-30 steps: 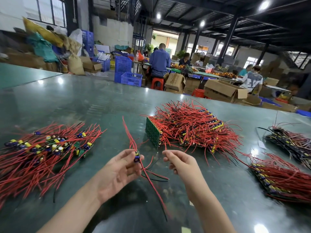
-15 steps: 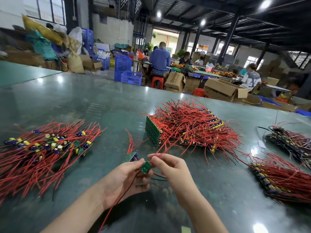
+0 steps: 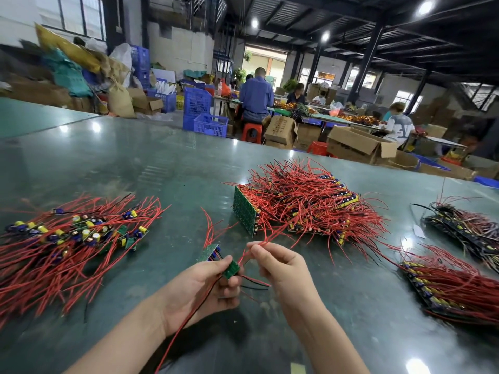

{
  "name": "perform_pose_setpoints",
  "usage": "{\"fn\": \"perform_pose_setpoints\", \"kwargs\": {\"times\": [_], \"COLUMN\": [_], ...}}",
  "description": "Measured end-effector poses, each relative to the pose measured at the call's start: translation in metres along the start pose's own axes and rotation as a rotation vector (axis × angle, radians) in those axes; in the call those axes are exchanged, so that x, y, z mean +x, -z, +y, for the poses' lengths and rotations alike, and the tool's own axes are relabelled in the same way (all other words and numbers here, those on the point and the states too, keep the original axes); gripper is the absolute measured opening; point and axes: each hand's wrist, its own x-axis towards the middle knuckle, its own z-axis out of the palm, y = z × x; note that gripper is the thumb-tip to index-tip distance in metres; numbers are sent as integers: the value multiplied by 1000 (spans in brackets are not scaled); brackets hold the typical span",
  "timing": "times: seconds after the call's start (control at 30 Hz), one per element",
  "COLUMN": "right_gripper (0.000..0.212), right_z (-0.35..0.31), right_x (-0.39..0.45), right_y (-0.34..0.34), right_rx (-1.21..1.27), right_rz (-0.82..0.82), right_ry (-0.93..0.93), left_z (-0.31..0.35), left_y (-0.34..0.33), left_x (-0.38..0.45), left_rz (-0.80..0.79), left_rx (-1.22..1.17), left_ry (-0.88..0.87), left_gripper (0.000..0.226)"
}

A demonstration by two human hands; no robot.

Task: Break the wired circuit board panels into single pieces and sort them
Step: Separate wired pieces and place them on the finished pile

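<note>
My left hand [image 3: 205,290] grips two small green circuit boards with red and black wires: one board [image 3: 231,269] sits between thumb and fingers, another [image 3: 208,252] sticks up past the fingertips. My right hand [image 3: 280,265] pinches red wires [image 3: 259,242] that run from the held board toward the heap. A pile of single boards with red wires [image 3: 75,236] lies at the left. In the middle of the table [image 3: 135,163] rests a heap of unbroken panels [image 3: 297,209], one green panel [image 3: 244,210] standing on edge.
Two more stacks of wired panels lie at the right, one red-wired [image 3: 453,287] and one darker [image 3: 469,225]. Beyond the table's far edge are blue crates [image 3: 199,109], cardboard boxes [image 3: 359,144] and several seated people at other tables.
Both hands drew together from apart. The left hand's wire bundle gave way to two small boards held up, and the right hand now pinches red wires close to the left fingertips.
</note>
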Motion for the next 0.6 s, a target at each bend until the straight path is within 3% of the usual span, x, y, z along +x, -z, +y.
{"fn": "perform_pose_setpoints", "kwargs": {"times": [0.1,0.27,0.43,0.6], "right_gripper": [30,8,11,41], "right_z": [0,1,1,2], "right_x": [3,12,12,17], "right_y": [5,23,26,27], "right_rx": [60,51,15,162], "right_rz": [53,162,167,151], "right_ry": [-1,8,13,-85], "left_z": [0,-2,-2,17], "left_y": [1,1,3,-1], "left_x": [0,2,2,-7], "left_rz": [12,-15,-24,104], "left_rx": [5,75,91,43], "left_ry": [15,51,28,-27], "left_gripper": [26,27,26,24]}}
